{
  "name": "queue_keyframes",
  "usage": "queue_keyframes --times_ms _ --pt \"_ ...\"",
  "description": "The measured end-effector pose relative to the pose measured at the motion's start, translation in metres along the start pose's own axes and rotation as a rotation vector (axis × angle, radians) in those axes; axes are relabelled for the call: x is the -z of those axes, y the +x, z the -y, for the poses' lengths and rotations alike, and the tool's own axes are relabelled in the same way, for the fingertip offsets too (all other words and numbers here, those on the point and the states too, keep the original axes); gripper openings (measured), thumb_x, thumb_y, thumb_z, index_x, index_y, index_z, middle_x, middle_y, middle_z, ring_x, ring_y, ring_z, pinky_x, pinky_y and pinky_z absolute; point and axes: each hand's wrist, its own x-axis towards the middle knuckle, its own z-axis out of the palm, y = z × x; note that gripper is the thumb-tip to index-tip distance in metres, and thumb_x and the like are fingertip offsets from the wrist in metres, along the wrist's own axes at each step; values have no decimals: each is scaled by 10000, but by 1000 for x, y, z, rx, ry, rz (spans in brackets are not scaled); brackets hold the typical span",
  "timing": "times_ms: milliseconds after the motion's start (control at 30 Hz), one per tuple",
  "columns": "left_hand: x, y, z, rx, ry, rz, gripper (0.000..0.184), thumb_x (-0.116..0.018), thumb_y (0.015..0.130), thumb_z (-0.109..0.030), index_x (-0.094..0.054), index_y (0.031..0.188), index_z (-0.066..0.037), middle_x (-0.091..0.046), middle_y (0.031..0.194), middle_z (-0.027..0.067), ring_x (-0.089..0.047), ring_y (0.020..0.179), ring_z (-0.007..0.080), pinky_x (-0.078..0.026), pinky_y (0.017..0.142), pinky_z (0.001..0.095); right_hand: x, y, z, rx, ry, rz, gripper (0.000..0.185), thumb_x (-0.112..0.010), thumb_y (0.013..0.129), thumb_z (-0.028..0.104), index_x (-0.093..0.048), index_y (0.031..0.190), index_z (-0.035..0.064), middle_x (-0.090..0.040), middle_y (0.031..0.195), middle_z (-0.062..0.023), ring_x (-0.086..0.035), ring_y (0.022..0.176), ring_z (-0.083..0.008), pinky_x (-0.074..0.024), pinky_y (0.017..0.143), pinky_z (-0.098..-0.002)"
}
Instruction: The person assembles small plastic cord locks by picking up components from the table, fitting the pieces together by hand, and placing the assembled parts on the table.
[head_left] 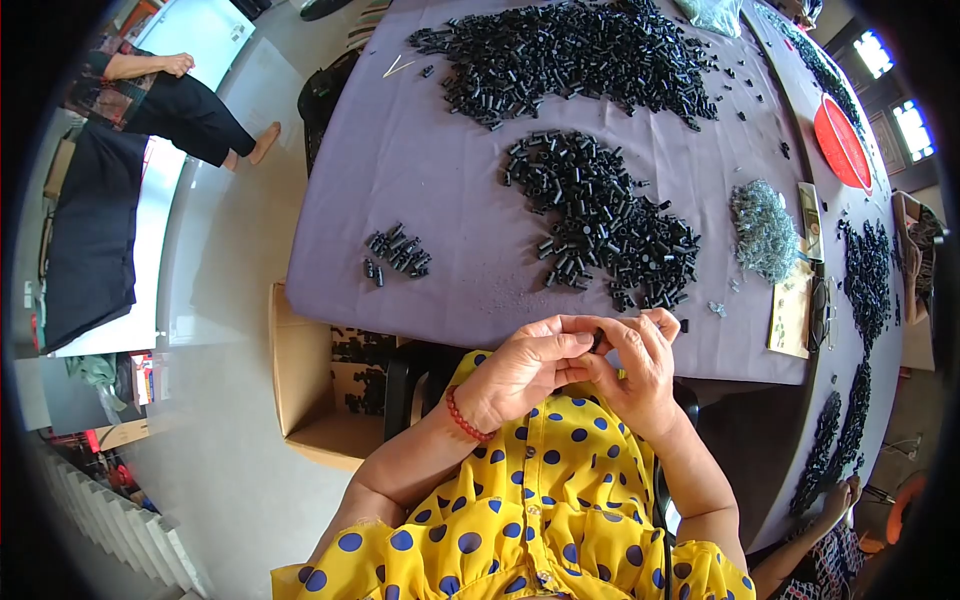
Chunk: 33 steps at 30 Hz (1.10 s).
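Near the table's front edge my left hand (530, 368) and my right hand (636, 365) meet, fingers closed on one small black part (598, 340) between them. A red bead bracelet is on my left wrist. Beyond the hands lies a pile of black cylindrical parts (590, 200), with a larger pile (570, 60) farther back. A small group of black parts (398, 252) sits apart at the left on the purple cloth (450, 200). Right of the middle pile is a heap of small clear or silvery pieces (764, 230).
An open cardboard box (300, 380) with black parts stands below the table's left edge. A red basket (842, 142), glasses (820, 310) and more black piles are at the right. One person sits at upper left; another person's arm shows at lower right.
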Motion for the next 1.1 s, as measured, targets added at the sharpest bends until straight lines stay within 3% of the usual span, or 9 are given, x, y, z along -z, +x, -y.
queue_keyframes --times_ms 367,567,667,800,867,933,1000,1067,1100 --pt "9 3 1 48 -138 208 381 -622 1032 -146 -537 1374 -1 -653 1231 67 -641 1121 144 -500 1040 301 4 0 6 91 -88 -9 426 -811 779 164 -681 1164 40 -634 881 -9 -601 748 -170 -361 994 -461" --pt "5 1 0 -19 -38 -15 367 -648 1016 -115 -544 1356 -23 -667 1153 45 -661 1090 150 -523 1016 311 9 3 2 1 -91 65 566 -826 790 233 -649 1285 23 -667 946 -15 -633 850 -176 -336 1034 -465" --pt "-1 -4 -9 -100 134 -148 352 -648 1015 -103 -549 1345 -31 -676 1107 46 -681 1042 160 -546 981 323 14 4 4 -70 -52 84 664 -820 808 230 -587 1389 8 -694 1035 -29 -630 973 -199 -330 1044 -461" --pt "3 -17 -40 -388 605 -340 388 -700 968 -52 -550 1323 -7 -679 1063 70 -680 934 140 -566 858 293 14 -8 -11 -96 -62 56 458 -770 845 105 -655 1281 24 -699 979 -32 -644 925 -189 -360 1026 -439" --pt "19 -25 -61 -681 957 -539 418 -730 923 -12 -562 1306 -10 -686 1026 64 -662 888 128 -555 822 275 8 -7 -9 -101 -61 0 292 -722 877 12 -703 1167 45 -696 916 -29 -649 859 -184 -388 996 -420" --pt "27 -39 -83 -942 1308 -768 401 -734 902 2 -585 1275 -16 -692 979 60 -654 857 130 -550 810 269 6 -11 -12 -94 -58 3 260 -708 887 -22 -708 1137 45 -690 890 -26 -646 826 -184 -396 970 -410" --pt "42 -47 -100 -1009 1493 -1015 329 -728 896 0 -618 1205 -18 -707 957 88 -674 841 155 -560 783 291 3 -12 -11 -82 -47 -2 253 -710 884 -33 -709 1124 45 -684 874 -24 -642 812 -183 -403 952 -406" --pt "48 -53 -108 -1003 1544 -1116 315 -751 863 -30 -623 1150 -45 -715 932 105 -673 824 269 -556 775 388 1 -11 -11 -72 -41 -3 250 -713 880 -40 -709 1115 45 -681 865 -23 -639 803 -182 -408 936 -402" --pt "52 -53 -109 -1021 1607 -1148 311 -752 858 -31 -628 1143 -52 -717 933 95 -670 845 272 -553 790 392 0 -11 -10 -66 -39 -1 249 -716 878 -41 -709 1112 44 -681 863 -24 -637 800 -182 -410 930 -400"
